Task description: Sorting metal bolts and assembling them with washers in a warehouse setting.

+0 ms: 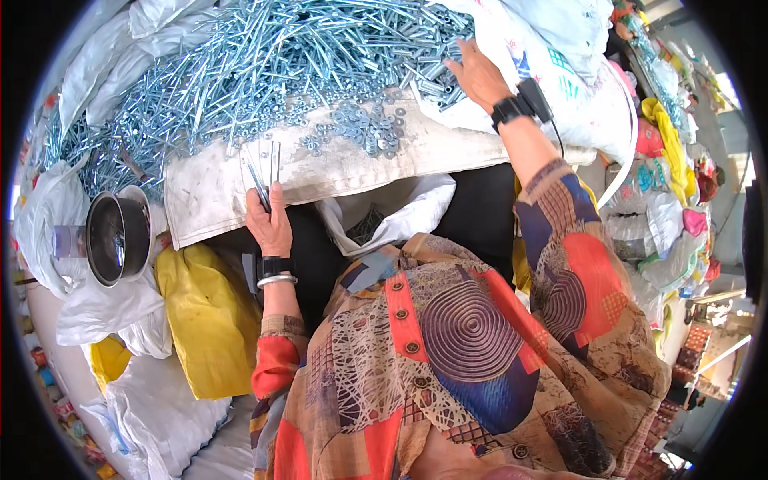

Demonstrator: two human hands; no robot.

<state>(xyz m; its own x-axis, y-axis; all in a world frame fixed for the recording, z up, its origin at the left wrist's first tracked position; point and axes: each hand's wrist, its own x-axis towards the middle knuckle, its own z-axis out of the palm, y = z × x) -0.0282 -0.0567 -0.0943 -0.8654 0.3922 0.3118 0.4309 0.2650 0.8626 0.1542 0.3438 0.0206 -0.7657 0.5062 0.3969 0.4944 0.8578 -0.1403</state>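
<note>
A big heap of long silvery bolts (264,56) covers a dirty white sack cloth (352,164) in front of me. My left hand (269,222) rests at the cloth's near edge and is closed on a few long bolts (264,176) that stick up from its fingers. My right hand (478,76) reaches far out to the right side of the heap, fingers spread on the bolts there; nothing is seen gripped in it. A patch of loose washers and nuts (364,124) lies between the two hands.
A dark metal pot (118,238) sits tipped at the left on white bags. A yellow bag (210,320) lies beside my left arm. An open white bag (382,220) with dark contents sits in my lap. Cluttered coloured goods (672,160) line the right.
</note>
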